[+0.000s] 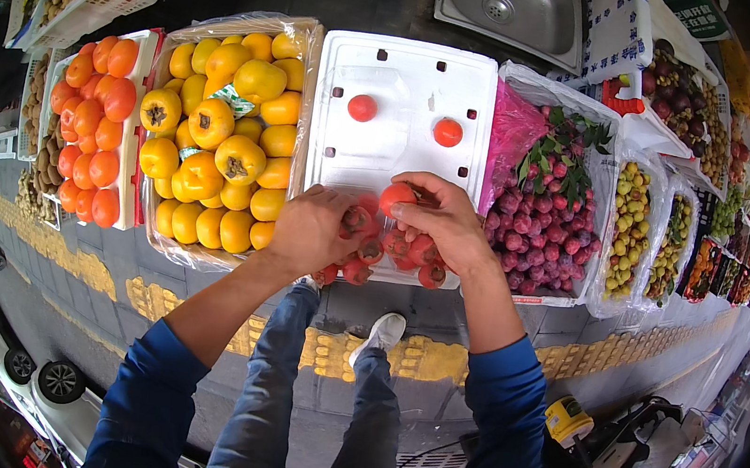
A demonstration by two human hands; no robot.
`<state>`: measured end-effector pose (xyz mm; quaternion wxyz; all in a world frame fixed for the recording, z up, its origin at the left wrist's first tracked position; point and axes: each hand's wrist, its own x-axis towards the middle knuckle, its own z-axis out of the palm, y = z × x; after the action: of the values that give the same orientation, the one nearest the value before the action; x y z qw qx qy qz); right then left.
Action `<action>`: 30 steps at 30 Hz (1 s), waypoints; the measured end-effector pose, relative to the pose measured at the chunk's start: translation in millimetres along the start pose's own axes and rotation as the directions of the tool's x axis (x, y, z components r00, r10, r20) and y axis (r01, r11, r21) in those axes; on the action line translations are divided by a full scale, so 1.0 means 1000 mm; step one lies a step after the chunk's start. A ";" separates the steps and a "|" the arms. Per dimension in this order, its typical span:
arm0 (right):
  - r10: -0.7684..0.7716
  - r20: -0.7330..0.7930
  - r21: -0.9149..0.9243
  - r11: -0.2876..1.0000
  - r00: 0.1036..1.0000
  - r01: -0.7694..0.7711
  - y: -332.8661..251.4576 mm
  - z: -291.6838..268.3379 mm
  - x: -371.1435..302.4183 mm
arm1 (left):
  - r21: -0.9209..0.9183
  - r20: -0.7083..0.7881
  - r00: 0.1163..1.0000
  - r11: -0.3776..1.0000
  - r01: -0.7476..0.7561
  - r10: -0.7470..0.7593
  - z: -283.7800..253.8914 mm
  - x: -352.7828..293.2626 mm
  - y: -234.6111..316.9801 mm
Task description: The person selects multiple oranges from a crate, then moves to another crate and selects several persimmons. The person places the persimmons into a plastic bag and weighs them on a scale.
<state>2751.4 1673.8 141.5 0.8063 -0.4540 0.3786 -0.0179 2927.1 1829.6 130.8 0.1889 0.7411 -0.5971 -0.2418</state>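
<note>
My right hand [439,214] is closed on a small red-orange persimmon [398,198], held between thumb and fingers. Just to its left my left hand [308,225] is curled, its fingertips against another red persimmon [358,222] that is slightly blurred. Below and between both hands lie several more small red persimmons [400,249], some showing their brown stem ends; the hands partly hide this group. Farther up the white foam box lid [398,147] sit two single persimmons, one on the left [362,107] and one on the right [448,132]. Clear plastic surrounds the left one.
On the left stands a box of yellow persimmons [240,158], then a crate of orange fruit [95,126]. To the right are dark red plums [541,232] with leaves and pink wrap [513,139], and yellow-green fruit [628,230]. Beyond the lid is a steel sink [517,16].
</note>
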 end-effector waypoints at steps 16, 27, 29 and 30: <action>-0.209 -0.595 0.026 0.960 0.776 0.278 0.106 -0.006 -0.139 | 0.200 -0.064 0.946 0.932 -0.301 0.319 0.059 -0.041 0.079; -0.595 -0.198 -0.761 0.594 0.779 0.260 0.048 0.058 -0.054 | 0.171 -0.157 0.934 0.941 -0.293 0.320 0.061 -0.089 0.057; -0.525 -0.075 -0.884 0.428 0.848 0.186 0.044 0.074 -0.018 | 0.092 -0.182 0.952 0.968 -0.235 0.248 0.059 -0.108 0.061; -0.435 -0.034 -0.950 0.293 0.900 0.106 0.043 0.079 0.001 | 0.051 -0.181 0.965 0.981 -0.186 0.192 0.060 -0.115 0.063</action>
<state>2787.5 1755.5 132.6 0.3217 -0.8804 0.3484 -0.0019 2822.7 1928.7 132.9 0.2534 0.7031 -0.6488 -0.1428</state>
